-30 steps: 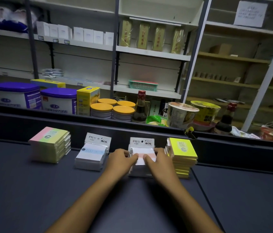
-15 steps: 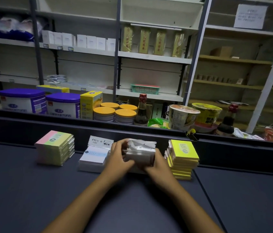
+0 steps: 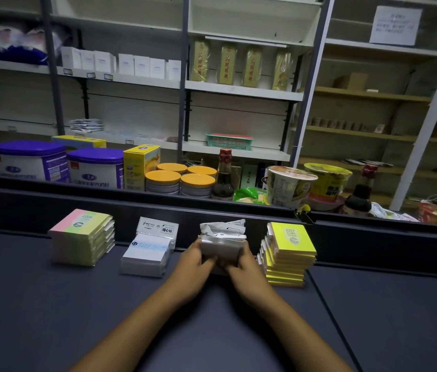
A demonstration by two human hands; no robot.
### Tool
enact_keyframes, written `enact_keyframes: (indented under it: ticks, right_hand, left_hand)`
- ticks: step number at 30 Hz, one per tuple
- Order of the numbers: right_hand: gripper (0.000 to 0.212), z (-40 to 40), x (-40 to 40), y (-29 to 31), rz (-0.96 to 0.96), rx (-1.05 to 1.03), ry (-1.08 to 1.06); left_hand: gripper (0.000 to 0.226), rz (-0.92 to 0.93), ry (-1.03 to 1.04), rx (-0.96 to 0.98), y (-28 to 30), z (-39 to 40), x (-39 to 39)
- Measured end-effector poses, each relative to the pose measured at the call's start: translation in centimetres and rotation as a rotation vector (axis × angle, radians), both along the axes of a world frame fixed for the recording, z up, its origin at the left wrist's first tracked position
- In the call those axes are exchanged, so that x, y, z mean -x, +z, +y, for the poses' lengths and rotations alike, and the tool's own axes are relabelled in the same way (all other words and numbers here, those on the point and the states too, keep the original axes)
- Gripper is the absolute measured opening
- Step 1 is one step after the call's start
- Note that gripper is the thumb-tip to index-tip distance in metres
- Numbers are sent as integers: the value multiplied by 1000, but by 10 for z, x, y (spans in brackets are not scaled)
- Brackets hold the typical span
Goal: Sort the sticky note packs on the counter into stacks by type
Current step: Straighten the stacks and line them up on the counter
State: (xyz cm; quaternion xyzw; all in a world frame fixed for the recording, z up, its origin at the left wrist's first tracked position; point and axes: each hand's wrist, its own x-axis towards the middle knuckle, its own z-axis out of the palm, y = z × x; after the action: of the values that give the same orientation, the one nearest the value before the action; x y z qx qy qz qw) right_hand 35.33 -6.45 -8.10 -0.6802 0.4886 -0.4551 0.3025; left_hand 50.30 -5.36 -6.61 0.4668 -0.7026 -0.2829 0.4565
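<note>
Clear-wrapped bundle of white sticky note packs (image 3: pixel 222 244) sits dead centre between both hands, tipped up on edge just in front of the dark raised back rail (image 3: pixel 373 237) of the worktop (image 3: pixel 50 318). Left hand (image 3: pixel 194 260) grips its left side, right hand (image 3: pixel 241 263) its right side, fingers curled round the lower part; neither hand is nearer, the hold is symmetric. Long axis looks to run up and slightly away from the person, white header flaps on top. My read: the coming move is setting it back flat in the gap it hovers over, between the flat stack of white-and-blue header-card packs (image 3: pixel 149 251) on the left and the stack of yellow packs (image 3: pixel 288 253) touching or just beside the right hand. Gap is tight on the right, looser on the left. Pink-green-yellow pack stack (image 3: pixel 83 237) is well apart, far left. Hard to tell: whether the bundle's bottom edge touches the worktop, since the hands cover it; how many packs are in it; whether any remain flat underneath. Print on the crumpled flaps is unreadable.
</note>
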Motion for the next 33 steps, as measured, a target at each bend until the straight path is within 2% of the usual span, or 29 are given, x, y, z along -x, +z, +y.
enact_keyframes:
  ticks: [7,13,18,23,28,31,33]
  right_hand:
    - [58,0,3,-3,111,68,22]
    - [46,-3,5,1,-40,103,-52]
    - [45,-2,4,-4,43,38,-72]
    - [44,-1,5,1,43,135,-102]
    - [45,0,1,-6,196,120,-140]
    - [43,-1,2,-6,253,120,-159]
    - [41,0,2,-3,223,141,-154]
  left_hand:
    - [41,-82,19,14,-9,-7,3]
    - [36,11,115,51,-8,-12,-2]
    - [34,-86,177,-7,-14,-14,-4]
    - [36,65,167,54,-11,-12,-3]
    - [34,-71,159,56,-15,-13,0]
    - [33,-62,159,46,-14,-14,-1]
    - [33,-40,169,54,-12,-13,-1]
